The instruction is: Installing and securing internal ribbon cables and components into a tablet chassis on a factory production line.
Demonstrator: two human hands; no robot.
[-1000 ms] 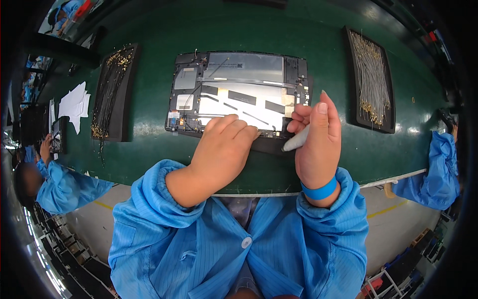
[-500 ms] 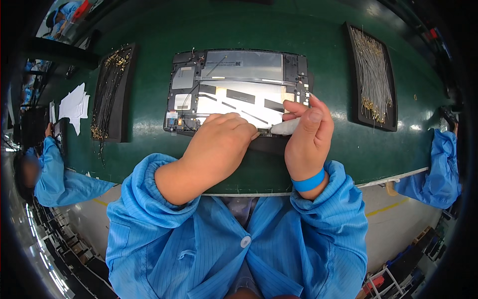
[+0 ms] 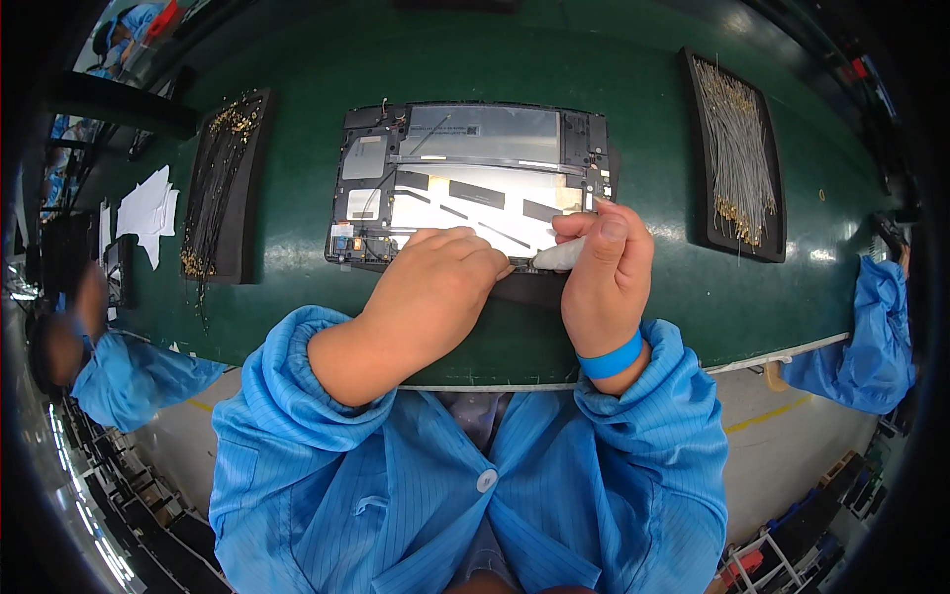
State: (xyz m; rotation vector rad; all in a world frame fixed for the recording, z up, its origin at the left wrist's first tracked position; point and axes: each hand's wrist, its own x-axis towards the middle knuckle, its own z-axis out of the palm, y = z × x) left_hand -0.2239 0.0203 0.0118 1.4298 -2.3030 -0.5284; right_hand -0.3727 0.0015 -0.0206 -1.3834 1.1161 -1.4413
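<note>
An opened tablet (image 3: 475,148) lies on the green table in front of me, its bright metal plate, black strips and thin cables showing. My left hand (image 3: 435,282) lies curled over its lower edge, fingers bent and pressed together; what they pinch there is hidden. My right hand (image 3: 609,272) is at the lower right of the tablet, fingers curled in. From under its thumb a white cone-shaped piece (image 3: 557,257), seemingly a finger cot, points left to the tablet's lower edge, close to my left fingertips. A blue band (image 3: 612,359) circles my right wrist.
On the left stands a black tray (image 3: 242,198) of black cables with gold ends. A second black tray (image 3: 777,233) with grey cables stands on the right. White paper sheets (image 3: 148,213) lie far left. Co-workers in blue sleeves (image 3: 139,376) sit at both sides.
My right hand has shifted slightly left, with the white tip still by the tablet's lower edge. My left hand stays in place. The co-worker's arm at the left has moved.
</note>
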